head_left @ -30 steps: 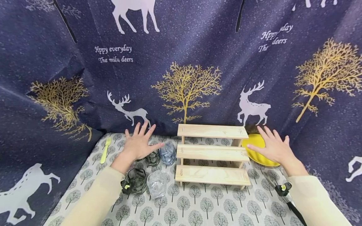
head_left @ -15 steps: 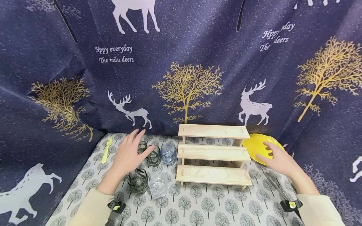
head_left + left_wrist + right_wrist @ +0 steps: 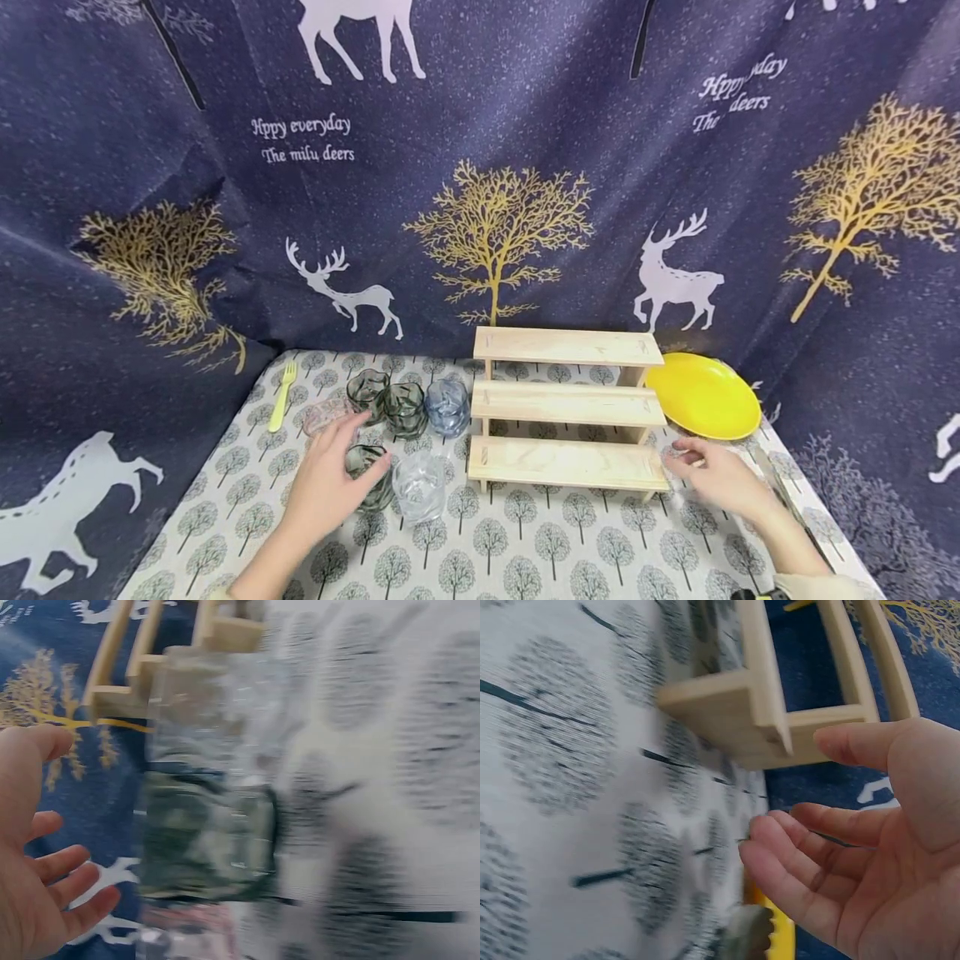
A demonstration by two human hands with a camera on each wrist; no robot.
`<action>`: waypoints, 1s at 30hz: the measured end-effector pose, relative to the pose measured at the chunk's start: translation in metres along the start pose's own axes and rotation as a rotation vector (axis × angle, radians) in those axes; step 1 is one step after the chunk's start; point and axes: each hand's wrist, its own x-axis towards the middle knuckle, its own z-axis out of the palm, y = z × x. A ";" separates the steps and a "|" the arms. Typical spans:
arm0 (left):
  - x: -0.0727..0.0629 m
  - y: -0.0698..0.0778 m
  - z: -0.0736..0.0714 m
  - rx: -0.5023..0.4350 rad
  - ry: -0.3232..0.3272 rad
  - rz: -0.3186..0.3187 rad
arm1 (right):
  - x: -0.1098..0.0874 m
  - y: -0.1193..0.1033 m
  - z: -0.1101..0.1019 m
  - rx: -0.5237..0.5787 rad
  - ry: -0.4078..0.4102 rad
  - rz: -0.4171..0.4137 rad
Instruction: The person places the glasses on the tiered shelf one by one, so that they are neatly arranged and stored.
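My left hand (image 3: 327, 475) hovers with spread, slightly bent fingers around the near dark green glass (image 3: 369, 475), partly covering it in the head view. The left wrist view has that glass (image 3: 202, 840) apart from the hand (image 3: 45, 862). To its right is a clear glass (image 3: 420, 487). Behind stand two more dark green glasses (image 3: 406, 408), a blue glass (image 3: 447, 407) and a pale pink one (image 3: 322, 415). My right hand (image 3: 720, 477), holding nothing, is beside the right end of the three-step wooden rack (image 3: 567, 461), fingers loosely bent.
A yellow plate (image 3: 705, 396) lies at the back right, with a knife (image 3: 780, 483) nearer, partly behind my right forearm. A yellow-green fork (image 3: 282, 398) is at the back left. A dark blue deer-print curtain (image 3: 525, 125) hangs behind the tree-print tablecloth (image 3: 555, 550).
Both hands have drawn back toward me and lower: the left from above the back glasses to the near green glass, the right from the plate to the rack's end. Their widely spread fingers have relaxed.
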 end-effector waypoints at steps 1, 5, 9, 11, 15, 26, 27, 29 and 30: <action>-0.005 -0.002 0.002 -0.001 0.008 -0.006 | -0.001 0.001 0.003 0.050 -0.016 0.016; -0.022 -0.011 0.010 -0.015 0.024 -0.046 | -0.003 0.004 0.015 0.236 -0.064 0.052; -0.031 -0.015 0.015 -0.043 0.028 -0.074 | -0.003 0.007 0.022 0.375 -0.090 0.075; -0.034 -0.017 0.017 -0.064 0.031 -0.089 | -0.002 0.008 0.023 0.437 -0.105 0.078; -0.040 -0.020 0.024 -0.103 0.040 -0.144 | 0.000 0.011 0.026 0.538 -0.127 0.097; -0.049 -0.025 0.041 -0.302 0.008 -0.386 | 0.005 0.019 0.030 0.710 -0.201 0.087; -0.050 -0.026 0.042 -0.314 0.018 -0.388 | 0.005 0.019 0.030 0.715 -0.204 0.086; -0.052 -0.028 0.045 -0.322 0.036 -0.389 | 0.006 0.020 0.030 0.713 -0.208 0.081; -0.053 -0.029 0.046 -0.325 0.042 -0.391 | 0.006 0.021 0.031 0.710 -0.206 0.079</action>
